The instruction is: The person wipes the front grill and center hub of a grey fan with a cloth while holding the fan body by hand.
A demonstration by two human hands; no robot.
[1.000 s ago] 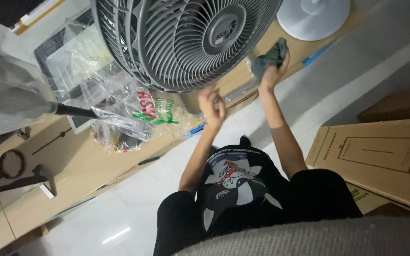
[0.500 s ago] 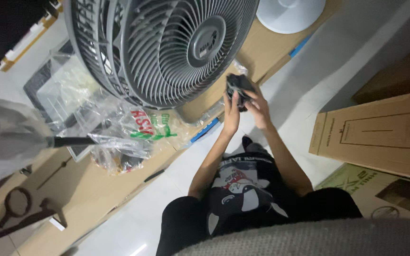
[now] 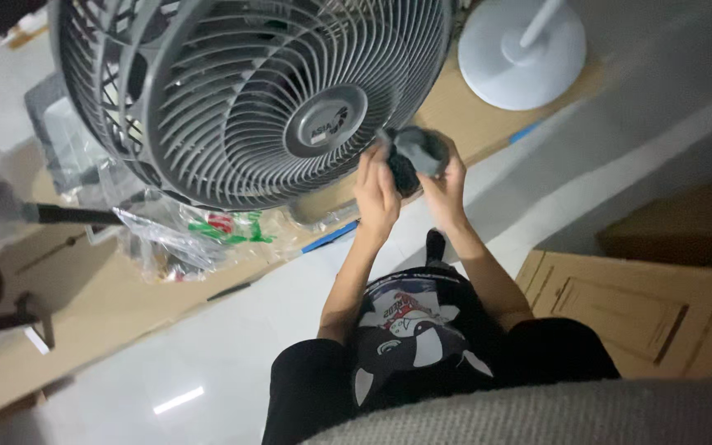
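Both hands are meeting in front of the fan grille (image 3: 249, 99), just to the right of its round hub (image 3: 325, 124), and between them they are gripping a dark grey part (image 3: 419, 153) that looks like a crumpled cloth or a soft cover; the blur is making it hard to tell which. The left hand (image 3: 377, 196) is sitting on the near left side of the part, fingers curled up along it, while the right hand (image 3: 447, 183) is cupping it from the right and from underneath, fingers wrapped closely round the bulk of it. Neither hand is open wide: both are closed on the part, and the right is carrying more of it. The part is lying up and away from the wrists, its longer side running roughly across from one palm to the other, and it is sitting at the grille's lower right rim, touching or almost touching the bars; which of the two I cannot tell. The left hand is nearer the hub, the right is nearer the outer edge. Beyond the hands a white round base (image 3: 522, 51) is standing on flat cardboard (image 3: 471, 124), well apart from the grip, and clear plastic bags (image 3: 183, 239) are lying below the grille on the left.
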